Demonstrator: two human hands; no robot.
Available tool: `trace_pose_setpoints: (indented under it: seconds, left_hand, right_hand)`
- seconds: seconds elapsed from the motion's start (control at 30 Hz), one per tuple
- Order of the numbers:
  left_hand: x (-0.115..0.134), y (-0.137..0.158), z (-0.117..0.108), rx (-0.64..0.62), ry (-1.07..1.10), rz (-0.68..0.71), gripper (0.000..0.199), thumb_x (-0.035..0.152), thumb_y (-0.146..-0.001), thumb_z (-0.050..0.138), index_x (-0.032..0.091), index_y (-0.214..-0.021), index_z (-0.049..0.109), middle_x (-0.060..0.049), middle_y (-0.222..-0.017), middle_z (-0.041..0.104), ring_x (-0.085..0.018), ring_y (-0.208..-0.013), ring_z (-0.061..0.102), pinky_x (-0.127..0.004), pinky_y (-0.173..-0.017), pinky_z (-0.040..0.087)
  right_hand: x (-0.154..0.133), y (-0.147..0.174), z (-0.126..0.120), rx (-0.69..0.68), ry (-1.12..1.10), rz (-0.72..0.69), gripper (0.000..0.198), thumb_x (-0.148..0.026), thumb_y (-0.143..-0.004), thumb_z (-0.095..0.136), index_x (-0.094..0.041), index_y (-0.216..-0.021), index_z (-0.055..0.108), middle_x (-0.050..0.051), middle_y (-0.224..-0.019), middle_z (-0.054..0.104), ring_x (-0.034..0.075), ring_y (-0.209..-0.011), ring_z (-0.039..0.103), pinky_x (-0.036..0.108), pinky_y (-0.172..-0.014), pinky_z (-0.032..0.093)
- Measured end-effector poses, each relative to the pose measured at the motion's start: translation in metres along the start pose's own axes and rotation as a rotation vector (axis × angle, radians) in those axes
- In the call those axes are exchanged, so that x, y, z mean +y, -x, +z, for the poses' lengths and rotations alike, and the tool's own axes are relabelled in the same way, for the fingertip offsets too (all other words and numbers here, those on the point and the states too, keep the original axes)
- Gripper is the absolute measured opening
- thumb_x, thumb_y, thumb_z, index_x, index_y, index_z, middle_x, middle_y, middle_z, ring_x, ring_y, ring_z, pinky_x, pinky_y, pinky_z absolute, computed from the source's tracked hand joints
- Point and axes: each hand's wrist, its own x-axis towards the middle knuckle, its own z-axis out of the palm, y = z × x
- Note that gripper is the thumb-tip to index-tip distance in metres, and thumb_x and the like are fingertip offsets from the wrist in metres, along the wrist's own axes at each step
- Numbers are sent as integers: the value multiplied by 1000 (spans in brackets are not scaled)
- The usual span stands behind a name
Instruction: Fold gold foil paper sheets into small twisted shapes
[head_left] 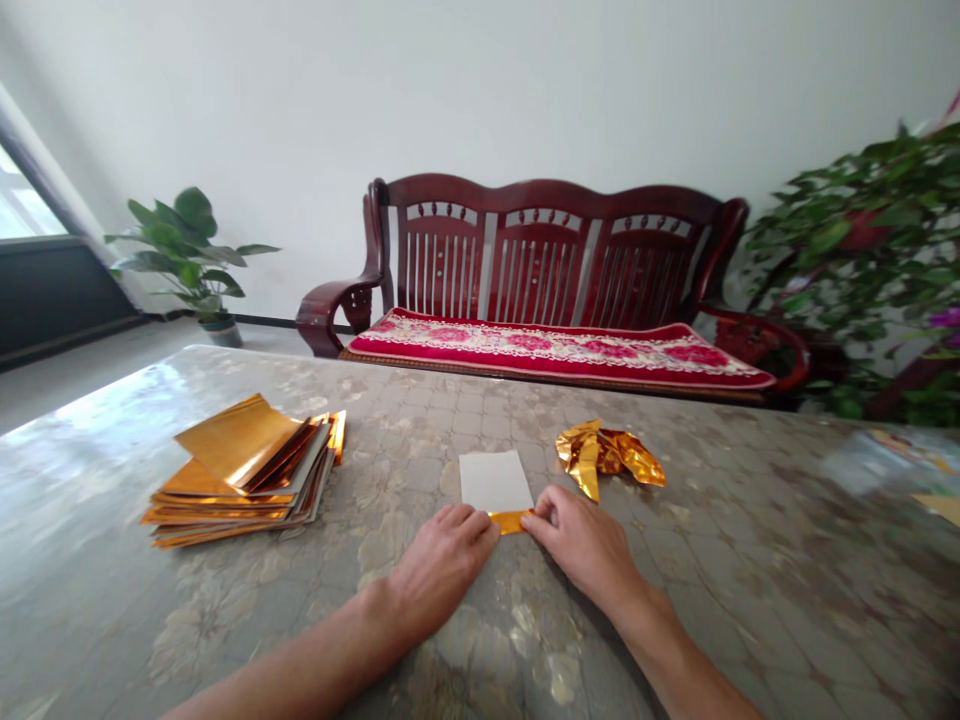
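A small sheet of gold foil paper [495,480] lies pale side up on the table in front of me. Its near edge is folded over, so a narrow gold strip shows there. My left hand [454,545] pinches the left end of this strip. At the strip's right end, the thumb and fingers of my right hand [577,540] are closed on the fold. Both hands rest close to the tabletop, and my fingers hide the strip's two ends.
On the left sits a loose stack of gold foil sheets [232,480]. Crumpled gold foil pieces [611,455] lie beyond my right hand. A clear plastic bag [892,460] is at the table's right side. Past the patterned table [390,640] stand a wooden bench [540,250] and potted plants [184,250].
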Motion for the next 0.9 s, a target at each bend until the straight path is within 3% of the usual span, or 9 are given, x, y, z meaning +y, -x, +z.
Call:
trace_pose_setpoints:
  seconds: [0.13, 0.27, 0.43, 0.9]
  left_hand:
    - [2, 1, -1, -8, -19, -3, 24, 20, -98, 48, 17, -120, 57, -6, -106, 63, -22, -96, 57, -35, -90, 49]
    - [2, 2, 2, 17, -6, -22, 22, 22, -97, 50, 19, -117, 58, -5, -106, 64, -21, -96, 57, -34, -89, 49]
    - [2, 2, 6, 45, -17, -19, 19, 24, -97, 51, 18, -113, 59, -5, -101, 63, -22, -95, 57, -35, -89, 48]
    - [2, 8, 9, 65, -77, -39, 13, 25, -96, 53, 18, -94, 64, -3, -91, 66, -22, -84, 61, -36, -75, 49]
  right_hand:
    - [0, 4, 5, 43, -35, -16, 8, -31, -83, 60, -25, -89, 60, -2, -76, 66, 16, -69, 60, 25, -58, 30]
    - [-9, 10, 12, 86, -24, -68, 7, -21, -87, 53, -24, -86, 59, -1, -77, 66, 16, -71, 59, 26, -61, 31]
    - [-27, 14, 18, 92, -5, -83, 9, -32, -85, 61, -24, -82, 57, 0, -78, 66, 19, -77, 59, 28, -65, 31]
    - [-21, 6, 11, -33, -4, 28, 5, -22, -81, 55, -25, -80, 59, -2, -75, 67, 17, -73, 57, 27, -58, 22]
